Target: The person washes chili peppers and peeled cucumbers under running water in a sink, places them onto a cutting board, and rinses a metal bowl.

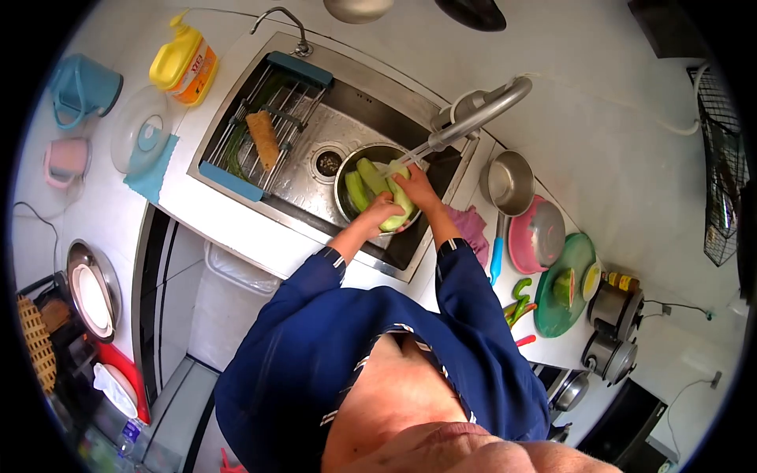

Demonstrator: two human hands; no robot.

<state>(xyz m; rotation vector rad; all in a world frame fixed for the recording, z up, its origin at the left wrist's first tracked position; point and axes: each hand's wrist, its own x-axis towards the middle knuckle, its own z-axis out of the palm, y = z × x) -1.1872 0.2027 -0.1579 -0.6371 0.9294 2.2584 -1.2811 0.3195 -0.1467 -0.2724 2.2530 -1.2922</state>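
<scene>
A steel bowl (342, 193) sits in the sink (303, 201), holding several long green squashes (371, 175). Water from the tap (481, 114) runs down over the bowl. My left hand (382, 213) grips the lower end of a pale green squash (400, 206), its fingers curled around it. Higher up on the same squash, my right hand (418, 191) is closed about its right side. Some fingertips are hidden behind the squash and by the water.
A drying rack (296, 102) with a brown loofah-like piece (262, 139) spans the sink's left side. A yellow detergent jug (185, 67) stands behind. To the right are a saucepan (509, 183), a pink basin (536, 236), a green board (564, 311) and green peppers (520, 290).
</scene>
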